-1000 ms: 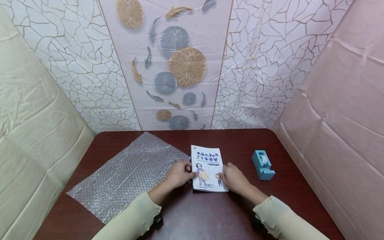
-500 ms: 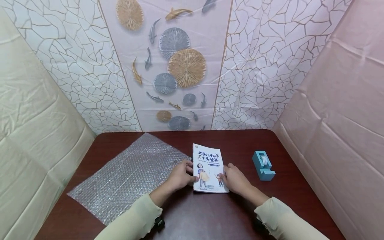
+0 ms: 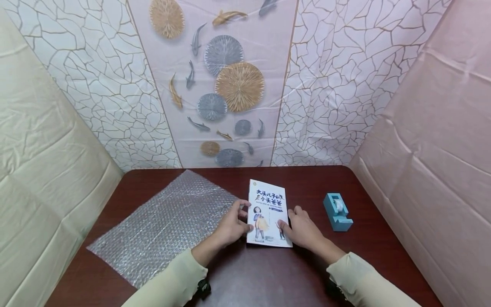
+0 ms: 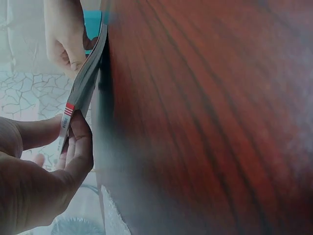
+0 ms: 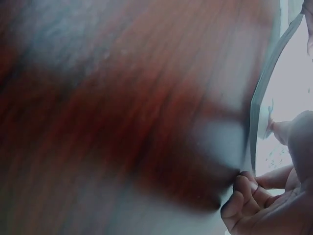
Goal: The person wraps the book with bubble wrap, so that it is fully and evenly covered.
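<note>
A thin paperback book with a white illustrated cover lies face up between my two hands. My left hand pinches its spine side, thumb on top and fingers beneath. In the left wrist view the book bends and its spine side is lifted above the tabletop. My right hand grips the opposite edge. Its thumb presses on the cover, while the other fingers curl at the edge in the right wrist view, where the book also looks bowed.
A sheet of bubble wrap is spread to the left, its right corner close to the left hand. Beyond the right hand stands a teal tape dispenser with a roll in it. Everything rests on a dark red wooden table with fabric-hung walls around it.
The book has shifted slightly to the right, and its far end now stands higher in view. My left fingers have moved a little up along the spine.
</note>
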{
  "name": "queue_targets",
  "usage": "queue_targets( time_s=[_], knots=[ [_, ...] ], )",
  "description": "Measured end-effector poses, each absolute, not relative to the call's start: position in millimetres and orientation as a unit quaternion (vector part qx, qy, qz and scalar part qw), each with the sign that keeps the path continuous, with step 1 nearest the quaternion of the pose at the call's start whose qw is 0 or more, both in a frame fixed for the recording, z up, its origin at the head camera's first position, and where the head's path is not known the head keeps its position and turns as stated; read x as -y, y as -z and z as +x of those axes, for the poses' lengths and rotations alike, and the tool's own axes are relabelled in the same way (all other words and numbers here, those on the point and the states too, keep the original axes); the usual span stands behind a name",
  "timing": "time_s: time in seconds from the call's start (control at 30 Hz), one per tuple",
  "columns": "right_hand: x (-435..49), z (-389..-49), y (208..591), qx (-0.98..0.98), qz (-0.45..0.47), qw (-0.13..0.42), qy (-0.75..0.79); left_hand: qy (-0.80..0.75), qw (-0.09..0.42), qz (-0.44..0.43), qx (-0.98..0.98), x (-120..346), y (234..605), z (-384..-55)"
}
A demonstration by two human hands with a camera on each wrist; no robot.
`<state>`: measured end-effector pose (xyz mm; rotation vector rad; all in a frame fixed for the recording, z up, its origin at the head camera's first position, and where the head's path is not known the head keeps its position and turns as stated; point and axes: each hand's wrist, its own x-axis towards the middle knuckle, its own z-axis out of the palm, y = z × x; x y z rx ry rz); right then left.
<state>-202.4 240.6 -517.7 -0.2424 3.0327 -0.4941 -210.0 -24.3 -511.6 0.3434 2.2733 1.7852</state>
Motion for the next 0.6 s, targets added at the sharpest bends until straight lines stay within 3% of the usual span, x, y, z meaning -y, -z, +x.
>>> queue_targets(
  time_s=[0.3,0.6],
  knots=[
    [-242.5,-204.4,517.5,-0.962,-0.055,0.019,0.267,-0.585,0.080,0.161,-0.791,25.7,507.7,-205.8],
    [-239.8,-204.3,508.0,-0.930,-0.013,-0.011,0.368,-0.603,0.093,0.133,-0.781,30.4,509.1,-207.0]
  ],
)
